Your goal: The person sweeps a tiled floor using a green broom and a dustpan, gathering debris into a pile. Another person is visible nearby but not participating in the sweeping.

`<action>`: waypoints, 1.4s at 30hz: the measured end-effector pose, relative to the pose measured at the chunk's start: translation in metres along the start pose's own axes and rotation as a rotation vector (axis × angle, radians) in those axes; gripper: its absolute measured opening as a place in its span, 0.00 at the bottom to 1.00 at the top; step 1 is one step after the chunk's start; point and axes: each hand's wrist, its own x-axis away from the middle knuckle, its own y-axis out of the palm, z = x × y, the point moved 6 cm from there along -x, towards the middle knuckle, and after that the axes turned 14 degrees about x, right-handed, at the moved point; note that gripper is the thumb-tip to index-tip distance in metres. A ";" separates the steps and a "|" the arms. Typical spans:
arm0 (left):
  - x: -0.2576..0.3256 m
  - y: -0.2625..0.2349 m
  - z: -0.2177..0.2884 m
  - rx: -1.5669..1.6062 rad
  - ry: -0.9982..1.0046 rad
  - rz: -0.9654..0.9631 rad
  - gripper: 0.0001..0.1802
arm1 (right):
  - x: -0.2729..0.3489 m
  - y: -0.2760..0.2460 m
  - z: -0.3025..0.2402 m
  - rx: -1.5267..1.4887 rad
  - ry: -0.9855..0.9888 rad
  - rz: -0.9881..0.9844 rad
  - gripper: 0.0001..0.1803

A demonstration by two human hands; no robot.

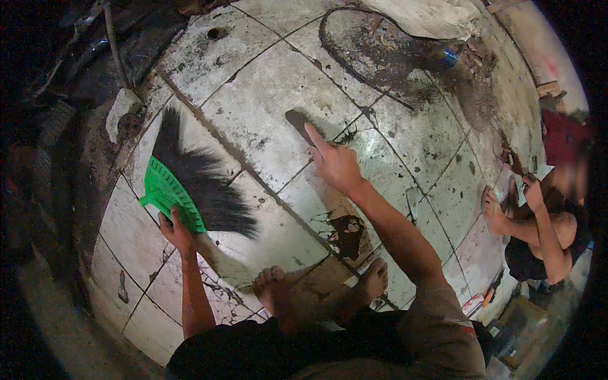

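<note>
Grimy tiled floor (266,107), pale square tiles with dark grout lines, wet-looking and streaked with mud. Dim surroundings, dark rubble along the left edge.

Progress, judged from the frame: sweeping is partway. Tiles near the broom (190,177) look paler and fairly clean; top right still carries a broad dark smear ringed by a curved hose or cable (354,69). A patch of broken tile with dark muck (347,235) sits just ahead of the bare feet (316,288). Plenty left.

Left hand (176,231) is closed around the broom's neck, just below the green plastic fan-shaped head; black bristles, soft and splayed, lie flat on the tile, pointing up-left and right.

Right hand (334,163) is open, fingers extended, nothing gripped; index finger points at or touches a small dark flat object (297,120) on the floor, can't tell which.

White crumpled sack (430,16) at top. Pale stone chunk (120,111) at left edge. Another person (544,234) crouches at right, well apart.
</note>
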 end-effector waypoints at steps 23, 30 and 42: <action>-0.007 -0.011 -0.003 -0.095 -0.016 -0.103 0.14 | -0.036 0.011 0.046 0.034 0.279 -0.158 0.33; -0.001 -0.002 -0.003 0.047 -0.025 -0.071 0.12 | -0.026 0.002 0.045 0.092 0.267 -0.190 0.33; 0.005 -0.002 0.010 -0.023 0.007 -0.064 0.15 | 0.001 -0.010 0.062 -0.013 0.207 -0.183 0.34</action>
